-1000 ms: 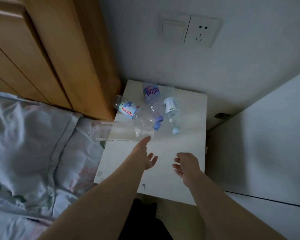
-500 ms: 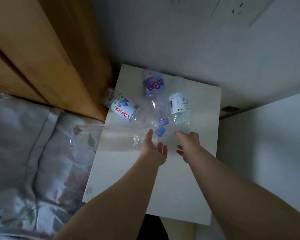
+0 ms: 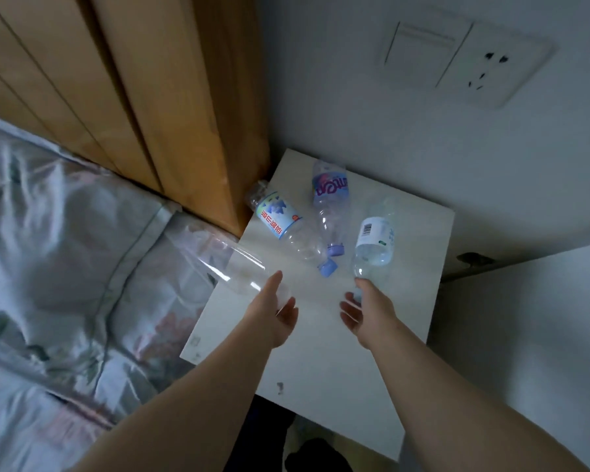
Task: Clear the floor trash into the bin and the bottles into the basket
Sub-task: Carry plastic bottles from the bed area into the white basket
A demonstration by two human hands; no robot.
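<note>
Several empty plastic bottles are on a small white bedside table (image 3: pixel 321 369). My left hand (image 3: pixel 273 311) grips the neck end of a clear bottle without a label (image 3: pixel 218 260), which tilts up and left over the bed's edge. My right hand (image 3: pixel 368 311) holds a white-labelled bottle (image 3: pixel 375 240) by its neck end, its base pointing away from me. A bottle with a blue and white label (image 3: pixel 280 223) and one with a purple label (image 3: pixel 329 192) lie on the table between them, blue caps toward me. No bin or basket is in view.
A bed with a floral cover (image 3: pixel 65 250) lies to the left under a wooden headboard (image 3: pixel 150 97). A white cabinet (image 3: pixel 525 335) stands close on the right. The wall behind carries a switch and socket (image 3: pixel 491 63).
Both hands reached forward from the table's middle to the bottles. The left took the clear bottle and raised it; the right closed on the white-labelled bottle's neck.
</note>
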